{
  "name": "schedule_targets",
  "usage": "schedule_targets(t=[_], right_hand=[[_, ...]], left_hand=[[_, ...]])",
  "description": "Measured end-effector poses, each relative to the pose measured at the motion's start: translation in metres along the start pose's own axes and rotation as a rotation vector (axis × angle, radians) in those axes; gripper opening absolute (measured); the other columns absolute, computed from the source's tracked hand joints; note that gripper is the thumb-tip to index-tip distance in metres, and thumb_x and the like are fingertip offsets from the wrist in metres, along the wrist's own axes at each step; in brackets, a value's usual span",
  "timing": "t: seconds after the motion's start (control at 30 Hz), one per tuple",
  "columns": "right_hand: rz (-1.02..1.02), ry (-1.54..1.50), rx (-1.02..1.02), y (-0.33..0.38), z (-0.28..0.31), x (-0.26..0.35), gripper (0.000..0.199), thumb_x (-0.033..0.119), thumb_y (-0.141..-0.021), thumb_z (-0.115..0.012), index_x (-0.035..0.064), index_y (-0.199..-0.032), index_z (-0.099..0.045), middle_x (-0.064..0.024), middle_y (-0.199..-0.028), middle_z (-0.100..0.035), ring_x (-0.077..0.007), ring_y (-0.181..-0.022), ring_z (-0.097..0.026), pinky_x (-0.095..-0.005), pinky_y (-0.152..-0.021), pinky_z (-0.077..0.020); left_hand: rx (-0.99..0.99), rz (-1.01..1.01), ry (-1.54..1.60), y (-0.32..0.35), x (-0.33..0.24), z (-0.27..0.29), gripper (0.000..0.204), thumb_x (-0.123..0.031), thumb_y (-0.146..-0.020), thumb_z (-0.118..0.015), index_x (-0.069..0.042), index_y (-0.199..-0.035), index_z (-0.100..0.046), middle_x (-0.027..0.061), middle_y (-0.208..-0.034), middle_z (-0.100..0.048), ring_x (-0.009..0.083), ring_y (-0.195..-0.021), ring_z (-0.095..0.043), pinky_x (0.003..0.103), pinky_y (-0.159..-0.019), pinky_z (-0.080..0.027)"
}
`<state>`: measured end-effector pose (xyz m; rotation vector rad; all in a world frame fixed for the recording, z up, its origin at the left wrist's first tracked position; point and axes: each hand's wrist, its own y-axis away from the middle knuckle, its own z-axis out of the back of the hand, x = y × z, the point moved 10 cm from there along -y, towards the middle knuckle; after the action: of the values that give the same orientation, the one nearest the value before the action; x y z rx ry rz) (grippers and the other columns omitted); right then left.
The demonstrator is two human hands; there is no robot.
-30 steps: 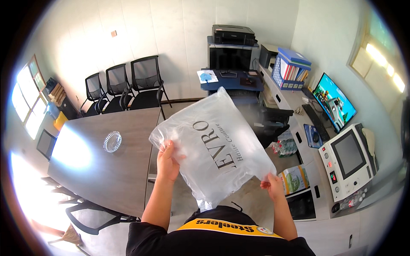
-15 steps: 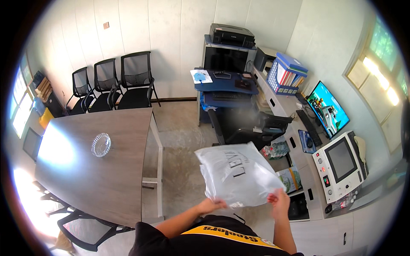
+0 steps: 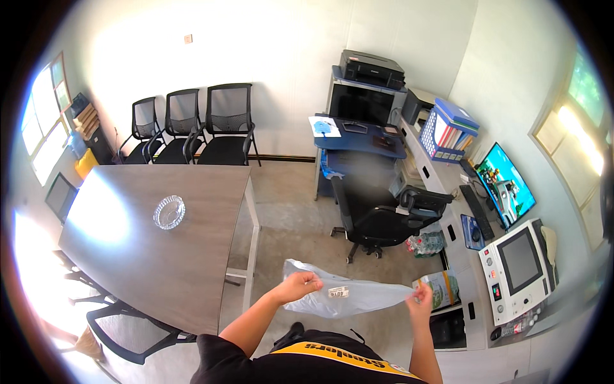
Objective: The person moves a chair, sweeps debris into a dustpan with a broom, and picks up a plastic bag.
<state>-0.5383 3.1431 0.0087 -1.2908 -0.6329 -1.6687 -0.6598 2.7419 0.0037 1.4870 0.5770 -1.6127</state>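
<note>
A pale translucent plastic bag [image 3: 358, 299] is stretched sideways in front of my body, above the floor. My left hand [image 3: 299, 287] pinches its edge toward the left end, and some of the bag sticks out past the fingers. Its right corner is gripped by my right hand [image 3: 420, 298], fingers pressed together. A small white printed label shows on the bag near my left hand. Whether anything lies inside the bag, I cannot tell.
On the left stands a brown table [image 3: 160, 269] with a glass ashtray [image 3: 169, 212]. A black office chair [image 3: 377, 221] is ahead. Along the right runs a counter with a monitor [image 3: 505, 185], blue file boxes [image 3: 449, 131] and a white control panel [image 3: 517, 272]. Several mesh chairs [image 3: 227, 125] line the wall.
The bag, held up with its broad printed face showing, has dropped and now hangs as a narrow strip. My left hand has moved up and left; the view has shifted slightly.
</note>
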Motion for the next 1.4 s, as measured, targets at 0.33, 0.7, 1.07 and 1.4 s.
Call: schedule_targets(t=[0.33, 0.7, 1.07, 1.4], right_hand=[[0.439, 0.749, 0.405, -0.040, -0.198, 0.052, 0.053, 0.016, -0.071, -0.079, 0.0118, -0.121, -0.065, -0.0111, -0.126, -0.056, -0.0343, -0.123, -0.048, -0.0472, -0.107, -0.0367], [0.511, 0.490, 0.552, -0.128, -0.305, 0.077, 0.026, 0.016, -0.077, -0.076, 0.0076, -0.102, -0.072, -0.0077, -0.120, -0.064, -0.0311, -0.121, -0.053, -0.0422, -0.102, -0.0433], [0.367, 0.176, 0.438, -0.415, -0.386, 0.123, 0.011, 0.008, -0.084, -0.069, 0.0001, -0.092, -0.069, -0.0116, -0.076, -0.064, -0.0252, -0.068, -0.062, -0.0327, -0.062, -0.0480], [0.598, 0.122, 0.585, -0.561, -0.543, 0.263, 0.011, 0.011, -0.088, -0.071, 0.0019, -0.094, -0.070, -0.0097, -0.079, -0.063, -0.0264, -0.070, -0.061, -0.0335, -0.064, -0.0486]], left_hand=[[-0.044, -0.041, -0.202, 0.046, -0.040, 0.113, 0.029, -0.033, -0.095, -0.069, -0.004, -0.101, -0.069, 0.0068, -0.092, -0.068, 0.0172, -0.088, -0.060, 0.032, -0.081, -0.049], [-0.108, -0.051, -0.075, -0.057, -0.034, 0.214, 0.029, -0.030, -0.096, -0.069, -0.002, -0.104, -0.069, 0.0051, -0.095, -0.069, 0.0146, -0.088, -0.060, 0.030, -0.081, -0.048], [-0.516, 0.281, -0.567, -0.251, -0.099, 0.413, 0.030, -0.023, -0.085, -0.075, -0.002, -0.105, -0.067, 0.0140, -0.098, -0.069, 0.0260, -0.088, -0.065, 0.038, -0.079, -0.051], [-0.589, -0.179, -0.930, -0.416, -0.167, 0.497, 0.092, -0.026, -0.070, -0.084, -0.005, -0.148, -0.041, 0.0183, -0.155, -0.032, 0.0390, -0.147, -0.023, 0.054, -0.121, -0.013]])
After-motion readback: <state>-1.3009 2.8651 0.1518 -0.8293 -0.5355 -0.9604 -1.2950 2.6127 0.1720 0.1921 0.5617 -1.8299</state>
